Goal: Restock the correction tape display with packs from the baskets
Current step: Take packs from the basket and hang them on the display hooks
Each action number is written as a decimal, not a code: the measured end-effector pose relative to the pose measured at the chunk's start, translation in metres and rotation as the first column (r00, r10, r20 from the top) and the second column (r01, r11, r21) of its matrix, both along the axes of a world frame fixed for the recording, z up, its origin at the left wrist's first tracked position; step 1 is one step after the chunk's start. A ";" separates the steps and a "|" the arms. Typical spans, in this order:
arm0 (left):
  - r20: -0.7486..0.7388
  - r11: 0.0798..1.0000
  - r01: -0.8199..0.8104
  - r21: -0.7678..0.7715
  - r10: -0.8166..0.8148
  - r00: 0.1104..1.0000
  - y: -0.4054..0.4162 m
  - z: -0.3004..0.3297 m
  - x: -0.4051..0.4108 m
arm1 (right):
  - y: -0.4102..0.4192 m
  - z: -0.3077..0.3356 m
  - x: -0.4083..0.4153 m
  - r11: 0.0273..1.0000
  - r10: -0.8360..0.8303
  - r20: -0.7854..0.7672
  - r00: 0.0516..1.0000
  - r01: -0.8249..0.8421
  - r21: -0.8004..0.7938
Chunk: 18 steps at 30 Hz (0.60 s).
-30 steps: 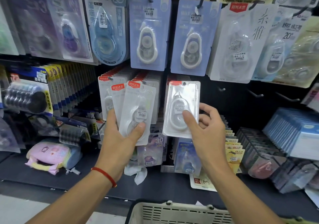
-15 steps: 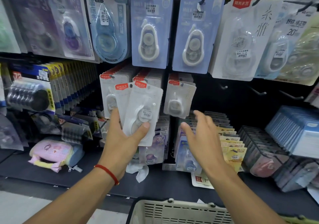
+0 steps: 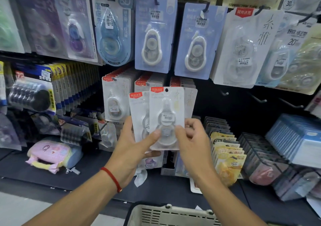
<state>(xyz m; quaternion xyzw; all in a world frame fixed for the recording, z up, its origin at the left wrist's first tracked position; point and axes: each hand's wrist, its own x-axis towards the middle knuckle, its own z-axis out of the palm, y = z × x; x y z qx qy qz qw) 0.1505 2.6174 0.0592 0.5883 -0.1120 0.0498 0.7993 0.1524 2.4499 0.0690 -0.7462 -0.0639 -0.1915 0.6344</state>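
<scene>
- White blister packs of correction tape, head view: left hand (image 3: 129, 149) grips a small fan of packs (image 3: 140, 116), thumb curled across the front, fingers behind.
- Right hand (image 3: 192, 144) pinches the front pack (image 3: 166, 118) at its lower edge, thumb on the face, fingers curled behind; both hands touch this pack, so it looks like a handover from the fan.
- Front pack upright, hang hole at top, held in front of the middle row of hooks, not on a hook yet.
- Middle row (image 3: 116, 100): three hooks carry matching red-tab packs, several deep. Judged partly filled already.
- Bare hooks (image 3: 257, 98) to the right of that row, nothing hanging on them; may need stock, cannot tell which product belongs there.
- Basket (image 3: 172, 215) at the bottom edge, only the rim and slotted wall show; contents hidden, so remaining stock cannot be told.
- Judgement: mid-task. At least two packs in hand left to hang, plus whatever the basket holds.
- Upper row of larger packs (image 3: 154, 34) hangs full-looking.
</scene>
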 end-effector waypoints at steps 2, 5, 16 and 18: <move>-0.017 0.999 -0.034 -0.010 0.033 0.999 0.001 -0.001 0.002 | 0.000 0.002 0.000 0.997 -0.035 0.007 0.999 0.035 0.071; -0.035 0.993 -0.114 -0.015 0.114 0.993 0.005 -0.003 0.007 | -0.005 0.007 0.000 0.987 -0.096 -0.023 0.995 0.099 0.125; -0.024 0.978 -0.208 -0.009 0.208 0.978 0.013 -0.003 0.013 | -0.007 0.016 -0.004 0.974 -0.098 -0.002 0.995 0.096 0.207; 0.000 0.978 -0.207 0.015 0.207 0.978 0.013 -0.002 0.012 | -0.011 0.013 0.002 0.981 -0.097 -0.059 0.993 0.106 0.164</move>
